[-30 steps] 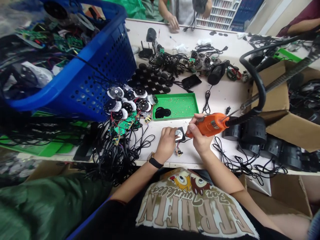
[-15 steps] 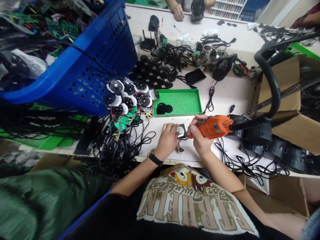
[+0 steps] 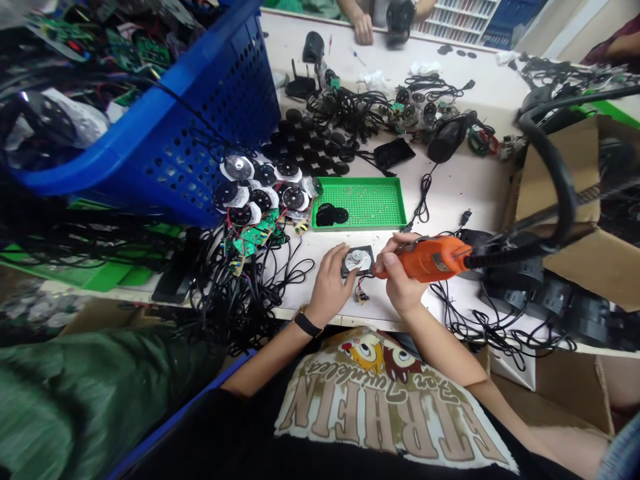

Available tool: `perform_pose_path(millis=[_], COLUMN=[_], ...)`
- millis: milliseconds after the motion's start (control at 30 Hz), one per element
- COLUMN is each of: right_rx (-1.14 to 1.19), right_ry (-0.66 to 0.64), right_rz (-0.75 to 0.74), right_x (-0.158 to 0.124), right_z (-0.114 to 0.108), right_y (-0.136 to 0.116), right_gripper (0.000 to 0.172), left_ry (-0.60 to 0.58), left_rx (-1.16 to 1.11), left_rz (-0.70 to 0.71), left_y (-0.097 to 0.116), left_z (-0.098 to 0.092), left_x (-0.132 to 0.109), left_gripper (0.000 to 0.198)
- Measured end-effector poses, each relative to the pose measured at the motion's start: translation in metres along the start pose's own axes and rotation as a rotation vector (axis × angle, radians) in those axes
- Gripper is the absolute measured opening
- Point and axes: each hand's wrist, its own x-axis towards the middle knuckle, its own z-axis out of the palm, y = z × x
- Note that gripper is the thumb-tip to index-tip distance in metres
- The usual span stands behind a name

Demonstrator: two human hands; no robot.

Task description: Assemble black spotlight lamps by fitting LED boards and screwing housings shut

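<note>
Two bare hands work at the front edge of a white workbench (image 3: pixel 450 190). Job piece is a black square plate (image 3: pixel 347 269) lying flat on the bench, with a round silver-and-white disc (image 3: pixel 358 260) set on it, just below the green tray. Left hand (image 3: pixel 330 283) sits beside the plate, fingertips (image 3: pixel 345 257) touching its left edge; can't tell if it's pinching or only steadying. Wristwatch (image 3: pixel 305 323) on that wrist. Right hand (image 3: pixel 400 273) has a narrow, closed wrap around an orange electric screwdriver (image 3: pixel 430 260), held near level, nose just right of the plate. Bit is hidden, so contact is unconfirmed. Black hose (image 3: pixel 555 147) runs from the tool's rear up to the right. Thin wires with a small circuit board (image 3: pixel 361 290) lie just below the plate. Green tray (image 3: pixel 385 203) holds black discs (image 3: pixel 330 215). Left of the hands: black cable tangle (image 3: pixel 235 287), green circuit boards (image 3: pixel 250 237), and round black parts on white paper (image 3: pixel 260 193), beside a blue perforated basket (image 3: pixel 200 120). Cardboard box (image 3: pixel 560 180) sits at right. Co-worker's hand (image 3: pixel 363 28) rests at the far bench edge, well apart.
</note>
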Motion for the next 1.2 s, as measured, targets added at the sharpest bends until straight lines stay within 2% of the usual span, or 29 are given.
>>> perform_pose_path(millis=[167, 333, 467, 600, 767, 1000, 1200], right_rx=[0.040, 0.009, -0.022, -0.021, -0.033, 0.017, -0.026], right_ry=[-0.015, -0.039, 0.037, 0.067, 0.052, 0.057, 0.056], right_rz=[0.019, 0.055, 0.014, -0.038, 0.008, 0.002, -0.004], right_x=[0.008, 0.018, 0.022, 0.027, 0.026, 0.023, 0.021], right_z=[0.014, 0.017, 0.008, 0.005, 0.010, 0.010, 0.010], right_y=[0.006, -0.001, -0.008, -0.006, 0.003, 0.005, 0.002], right_gripper=[0.030, 0.032, 0.033, 0.030, 0.033, 0.033, 0.036], left_ry=[-0.016, -0.026, -0.053, -0.065, -0.101, -0.170, -0.200], left_rx=[-0.010, 0.051, 0.065, 0.025, 0.003, -0.101, -0.100], left_rz=[0.017, 0.096, 0.105, 0.043, -0.013, -0.053, -0.050], left_y=[-0.002, -0.002, 0.002, 0.008, 0.007, 0.001, 0.002], left_z=[-0.002, -0.001, -0.002, -0.001, 0.004, -0.003, -0.004], left_x=[-0.011, -0.012, -0.012, -0.012, -0.013, -0.011, -0.008], left_gripper=[0.015, 0.009, 0.003, 0.016, 0.003, 0.011, 0.017])
